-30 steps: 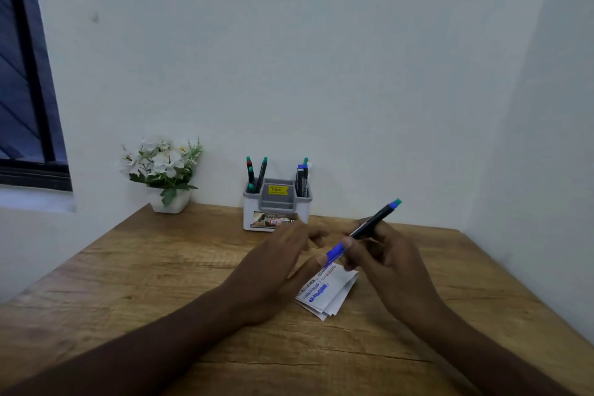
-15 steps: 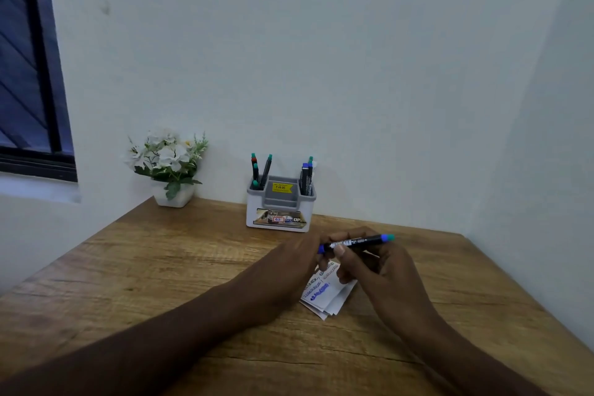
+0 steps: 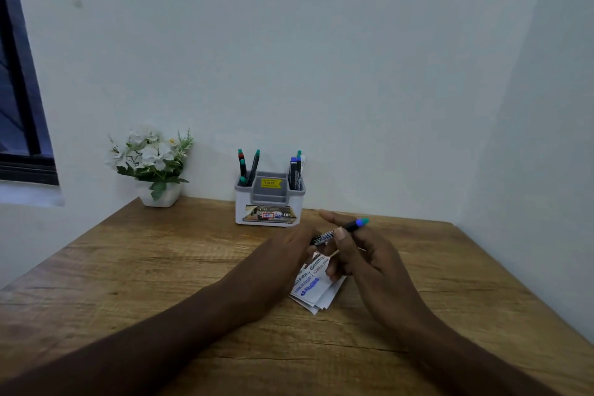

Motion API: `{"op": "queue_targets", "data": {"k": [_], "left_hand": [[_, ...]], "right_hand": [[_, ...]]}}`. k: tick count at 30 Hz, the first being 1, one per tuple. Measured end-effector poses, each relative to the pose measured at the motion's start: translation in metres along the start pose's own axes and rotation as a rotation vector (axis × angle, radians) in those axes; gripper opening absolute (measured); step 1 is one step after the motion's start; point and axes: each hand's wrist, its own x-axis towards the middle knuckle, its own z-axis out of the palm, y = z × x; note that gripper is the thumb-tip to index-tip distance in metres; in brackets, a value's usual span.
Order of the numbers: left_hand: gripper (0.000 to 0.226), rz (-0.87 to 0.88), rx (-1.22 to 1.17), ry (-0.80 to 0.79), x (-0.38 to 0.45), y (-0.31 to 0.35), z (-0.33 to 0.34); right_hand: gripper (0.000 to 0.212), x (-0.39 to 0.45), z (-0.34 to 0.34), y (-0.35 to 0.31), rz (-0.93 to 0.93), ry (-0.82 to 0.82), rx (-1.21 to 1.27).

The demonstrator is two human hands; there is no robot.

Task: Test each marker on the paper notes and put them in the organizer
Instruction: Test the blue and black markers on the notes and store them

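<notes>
Marker: a slim black cylinder [image 3: 337, 232] with small white print on its barrel and a blue band under a teal end cap at its right tip; it lies almost level in the air above the paper notes, between the two hands
Right hand: [image 3: 363, 254] thumb and curled fingers pinch the marker near its middle, the forefinger stretched out towards the organizer
Left hand: [image 3: 286, 254] back turned up, fingers curled at the marker's left end; that end is hidden behind them, so I cannot tell how it is gripped
Paper notes: a small fanned stack of thin white slips [image 3: 316, 289] with sharp corners, flat on the table under the hands; blue scribbles and rows of small dark marks on the top sheet
Organizer: a boxy white plastic caddy [image 3: 269, 202] with rounded corners and a stepped grey insert, a yellow price sticker at the centre and a glossy printed label on its front, standing against the wall
Stored markers: several black barrels with teal, red and blue caps, upright or leaning, in the left pocket [image 3: 248, 167] and the right pocket [image 3: 295, 170]
Table: wood-grain top [image 3: 128, 267], matt, with darker streaks
Flowers: white blossoms and green leaves in a small white square pot [image 3: 154, 167], at the table's far left corner
Walls: smooth, pale, plain [image 3: 321, 58]
Window: dark frame [image 3: 22, 106] at the left edge
</notes>
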Motion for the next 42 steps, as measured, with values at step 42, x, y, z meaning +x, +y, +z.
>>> {"op": "queue_targets", "data": {"k": [42], "left_hand": [[0.076, 0.042, 0.221, -0.102, -0.007, -0.024, -0.013]], "right_hand": [[0.009, 0.010, -0.022, 0.009, 0.165, -0.182, -0.151]]}}
